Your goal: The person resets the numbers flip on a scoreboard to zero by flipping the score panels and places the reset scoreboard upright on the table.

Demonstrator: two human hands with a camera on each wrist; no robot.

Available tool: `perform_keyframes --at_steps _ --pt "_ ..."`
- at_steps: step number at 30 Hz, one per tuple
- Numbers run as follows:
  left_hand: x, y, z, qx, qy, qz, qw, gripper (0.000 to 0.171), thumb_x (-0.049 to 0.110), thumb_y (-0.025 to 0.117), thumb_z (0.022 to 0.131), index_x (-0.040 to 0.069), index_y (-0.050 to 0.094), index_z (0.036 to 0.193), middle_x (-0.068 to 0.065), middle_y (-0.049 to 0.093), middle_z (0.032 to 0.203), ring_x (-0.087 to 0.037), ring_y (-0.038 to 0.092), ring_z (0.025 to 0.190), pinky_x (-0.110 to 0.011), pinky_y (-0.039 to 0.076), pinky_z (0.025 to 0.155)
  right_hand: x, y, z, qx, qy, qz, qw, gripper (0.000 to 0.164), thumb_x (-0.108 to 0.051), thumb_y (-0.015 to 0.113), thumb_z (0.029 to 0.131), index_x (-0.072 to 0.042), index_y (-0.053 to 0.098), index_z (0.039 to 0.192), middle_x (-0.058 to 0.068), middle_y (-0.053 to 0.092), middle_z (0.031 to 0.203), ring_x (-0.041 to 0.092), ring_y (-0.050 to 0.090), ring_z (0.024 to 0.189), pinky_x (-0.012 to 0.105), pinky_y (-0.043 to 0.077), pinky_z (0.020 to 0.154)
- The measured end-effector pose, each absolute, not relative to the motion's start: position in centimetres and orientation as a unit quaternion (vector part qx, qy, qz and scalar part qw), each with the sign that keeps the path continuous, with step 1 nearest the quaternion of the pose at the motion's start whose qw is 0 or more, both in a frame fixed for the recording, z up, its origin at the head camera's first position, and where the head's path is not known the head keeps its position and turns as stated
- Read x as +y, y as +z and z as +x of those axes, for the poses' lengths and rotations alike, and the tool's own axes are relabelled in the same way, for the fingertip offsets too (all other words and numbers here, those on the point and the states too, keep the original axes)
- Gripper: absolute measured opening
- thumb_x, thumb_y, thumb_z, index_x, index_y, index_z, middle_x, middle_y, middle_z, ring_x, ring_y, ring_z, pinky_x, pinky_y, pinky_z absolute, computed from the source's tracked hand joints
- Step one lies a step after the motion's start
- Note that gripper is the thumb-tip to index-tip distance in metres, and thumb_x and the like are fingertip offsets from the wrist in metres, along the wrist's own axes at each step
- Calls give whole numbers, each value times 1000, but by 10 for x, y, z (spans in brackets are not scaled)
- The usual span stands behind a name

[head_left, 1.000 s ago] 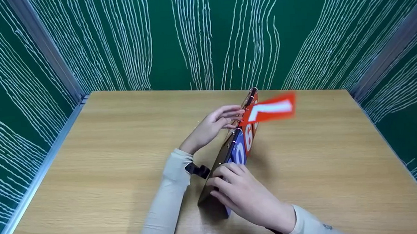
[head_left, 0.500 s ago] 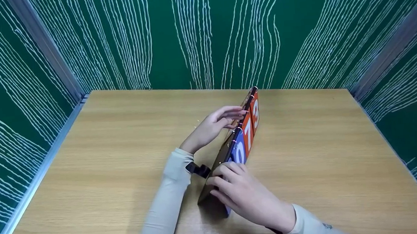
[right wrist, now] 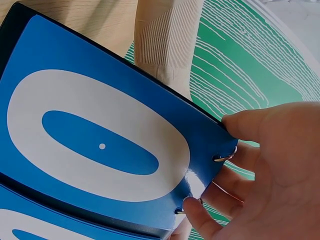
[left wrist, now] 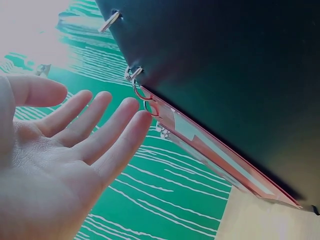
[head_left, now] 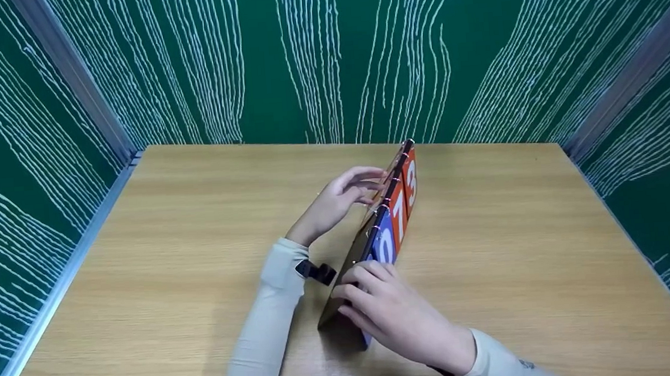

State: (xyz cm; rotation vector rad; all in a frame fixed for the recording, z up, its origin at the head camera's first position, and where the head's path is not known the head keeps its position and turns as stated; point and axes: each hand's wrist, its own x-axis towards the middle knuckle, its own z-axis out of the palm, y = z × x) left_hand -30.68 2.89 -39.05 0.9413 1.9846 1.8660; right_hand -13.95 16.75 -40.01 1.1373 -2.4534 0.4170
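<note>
Board [left wrist: 220, 75] is pinched by the right hand [head_left: 403, 319]; left hand [head_left: 333, 203] is spread. Likely step: flipping cards [head_left: 396, 204]. Another flip would need steady holding.

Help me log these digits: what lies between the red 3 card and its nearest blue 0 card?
The red 7 card sits between the red 3 and that blue 0, as the head view shows.

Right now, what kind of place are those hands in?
Probably a little work booth, though I can't tell what building it's in. A wood-coloured table fills the bottom, green walls with wavy white lines stand on three sides, and grey posts mark the back corners.
</note>
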Motion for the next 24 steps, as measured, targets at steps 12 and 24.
perform_keyframes --at_steps 12,24 --pt "27 -395 -310 691 641 308 130 40 9 37 107 8 49 145 -14 53 149 -31 55 135 -45 52 106 168 -401 -140 -873 153 413 209 16 -24 68 98 -20 68 113 -6 62 113 15 53 108 36 44 90" --pt "26 -416 -325 732 616 252 147 36 10 37 108 7 53 141 -13 56 147 -29 58 132 -42 54 102 167 -400 -142 -866 152 418 230 18 -21 71 95 -20 69 112 -5 62 111 16 54 106 34 43 92"
